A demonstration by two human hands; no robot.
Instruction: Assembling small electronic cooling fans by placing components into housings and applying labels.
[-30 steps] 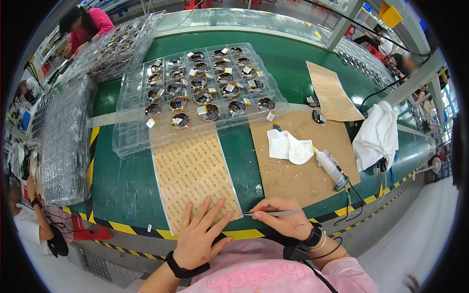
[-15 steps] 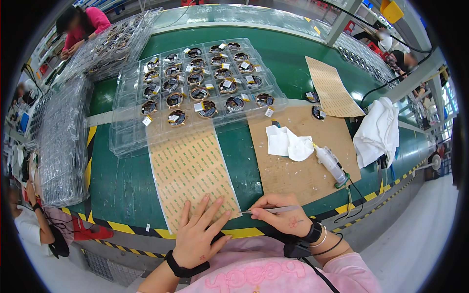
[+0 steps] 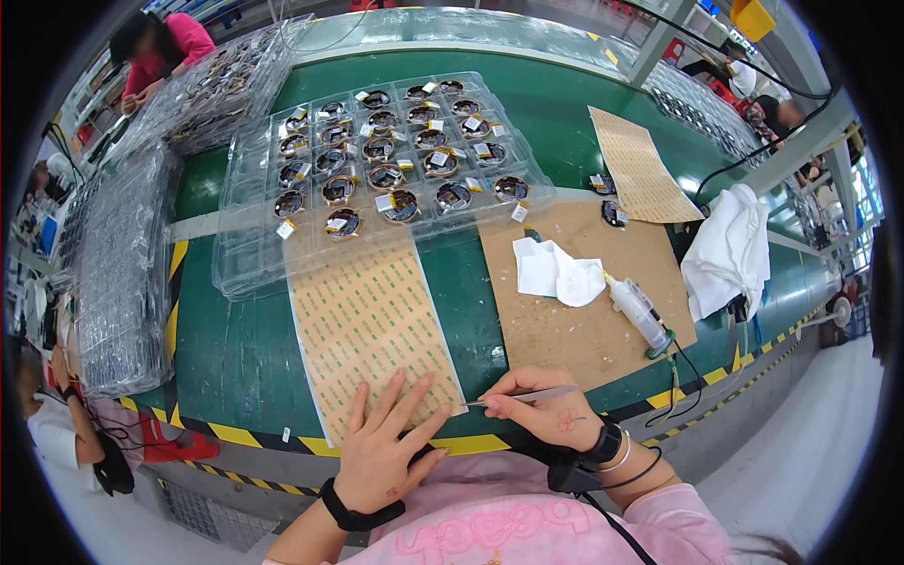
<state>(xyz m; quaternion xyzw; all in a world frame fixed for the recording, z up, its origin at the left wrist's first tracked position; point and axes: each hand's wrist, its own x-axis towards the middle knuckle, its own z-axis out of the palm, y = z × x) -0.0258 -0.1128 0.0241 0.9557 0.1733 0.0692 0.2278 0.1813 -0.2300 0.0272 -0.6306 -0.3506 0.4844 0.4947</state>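
Fingers [image 3: 411, 396] of the left hand [image 3: 381, 452] are spreading wide, pressing the adhesive-dot sheet [image 3: 369, 331] lying on the green table [image 3: 221, 348]; the right hand [image 3: 539, 411] is pinching tweezers [image 3: 520, 396] at the sheet's near corner.

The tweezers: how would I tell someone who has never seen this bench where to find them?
Start at the green workbench and follow its near edge to the tan sheet of small adhesive strips under the left hand. At that sheet's lower right corner, the right hand pinches the tweezers. They are the only thin, silvery metal tool there, pointing left.
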